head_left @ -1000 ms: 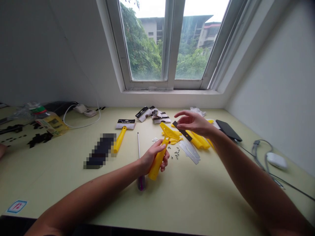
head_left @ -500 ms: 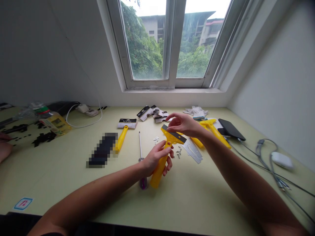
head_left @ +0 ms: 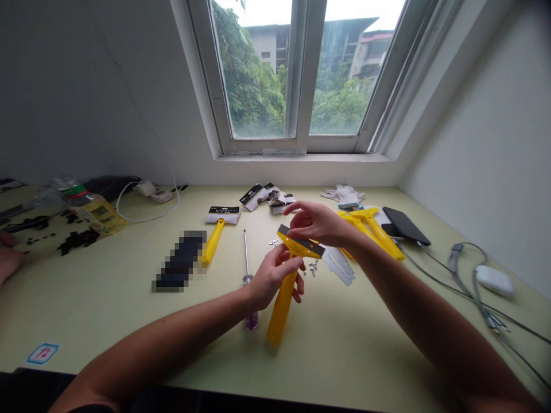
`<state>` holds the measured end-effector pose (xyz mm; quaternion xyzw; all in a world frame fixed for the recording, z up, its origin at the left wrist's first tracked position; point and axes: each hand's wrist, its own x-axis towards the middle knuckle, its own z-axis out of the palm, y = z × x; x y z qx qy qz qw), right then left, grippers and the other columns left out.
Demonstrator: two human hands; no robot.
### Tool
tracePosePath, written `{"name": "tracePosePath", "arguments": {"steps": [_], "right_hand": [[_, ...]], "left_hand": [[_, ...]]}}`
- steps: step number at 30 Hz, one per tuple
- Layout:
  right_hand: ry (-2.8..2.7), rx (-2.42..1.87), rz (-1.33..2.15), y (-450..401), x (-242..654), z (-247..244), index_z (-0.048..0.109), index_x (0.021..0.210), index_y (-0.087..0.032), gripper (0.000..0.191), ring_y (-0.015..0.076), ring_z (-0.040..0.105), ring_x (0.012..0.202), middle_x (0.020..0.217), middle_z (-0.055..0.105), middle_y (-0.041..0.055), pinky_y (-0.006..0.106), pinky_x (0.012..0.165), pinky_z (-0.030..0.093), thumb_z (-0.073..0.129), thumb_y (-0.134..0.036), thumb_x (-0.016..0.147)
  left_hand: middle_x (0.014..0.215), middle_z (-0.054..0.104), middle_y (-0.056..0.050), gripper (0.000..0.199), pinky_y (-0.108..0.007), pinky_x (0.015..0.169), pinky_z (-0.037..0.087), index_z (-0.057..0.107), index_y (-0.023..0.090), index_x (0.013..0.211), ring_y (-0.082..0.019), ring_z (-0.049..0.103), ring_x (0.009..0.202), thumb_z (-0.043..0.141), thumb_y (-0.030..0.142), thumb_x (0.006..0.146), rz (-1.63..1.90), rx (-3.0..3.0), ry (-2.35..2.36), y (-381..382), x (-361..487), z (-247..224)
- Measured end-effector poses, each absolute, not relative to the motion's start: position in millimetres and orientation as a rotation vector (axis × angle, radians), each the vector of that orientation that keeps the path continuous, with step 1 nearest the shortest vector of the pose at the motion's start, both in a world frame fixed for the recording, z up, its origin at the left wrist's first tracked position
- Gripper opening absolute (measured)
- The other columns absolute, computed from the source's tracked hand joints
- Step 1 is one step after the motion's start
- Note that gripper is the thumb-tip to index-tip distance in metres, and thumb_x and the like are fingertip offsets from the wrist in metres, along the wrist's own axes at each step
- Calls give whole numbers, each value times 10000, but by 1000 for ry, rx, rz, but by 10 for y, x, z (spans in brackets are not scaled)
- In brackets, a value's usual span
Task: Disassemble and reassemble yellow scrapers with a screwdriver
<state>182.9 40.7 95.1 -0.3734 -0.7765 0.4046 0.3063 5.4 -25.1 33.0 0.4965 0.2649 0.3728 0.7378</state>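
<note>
My left hand (head_left: 275, 275) is wrapped round a yellow scraper (head_left: 283, 304) just below its head, the handle slanting down toward the table. A dark flat blade (head_left: 306, 238) lies along the scraper's head. My right hand (head_left: 316, 221) has its fingers bent over the blade, with thumb and fingertips touching it. Under and beside my left hand lies a screwdriver (head_left: 247, 252) with a clear purple handle. Small nuts (head_left: 274, 243) and screws (head_left: 313, 268) lie loose around the scraper head. Several thin metal blades (head_left: 339, 265) rest to the right.
More yellow scrapers (head_left: 379, 232) lie at the right beside a black phone (head_left: 406, 225) and cables (head_left: 462, 269). A packaged scraper (head_left: 214, 241) lies left of centre. Cardboard packaging (head_left: 253, 197) and white gloves (head_left: 343, 195) are at the back. Another person's hand (head_left: 8, 255) shows at the far left.
The scraper's handle has swung slightly lower and its head has shifted a little left. My right hand has moved slightly left and down, its thumb now on the blade.
</note>
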Motion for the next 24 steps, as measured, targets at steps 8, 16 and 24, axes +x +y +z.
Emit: {"name": "tracePosePath", "arguments": {"steps": [8,16,24], "right_hand": [[-2085,-944,1104,266,1675,979,553,1028,-200,303,130,624,695,778,672,5,242,620,511,696,-344,802],[-2196,-1368,613,559,2063,929,645,994,-185,263,146,657,739,878,709,54,261,677,518,502,-391,916],[-2425,-1610,447,792,2398,575,729,992,-187,229,233,668,903,1004,722,96,315,804,501,602,-301,839]], "left_hand": [[579,478,57,335,-195,306,386,437,178,783,-101,506,363,657,428,822,927,998,625,-228,97,360],[560,496,68,345,-177,291,332,454,192,843,-75,433,324,678,447,778,1003,918,752,-168,99,382],[550,509,62,317,-172,290,326,451,195,808,-68,416,326,662,431,781,1045,900,846,-89,99,304]]}}
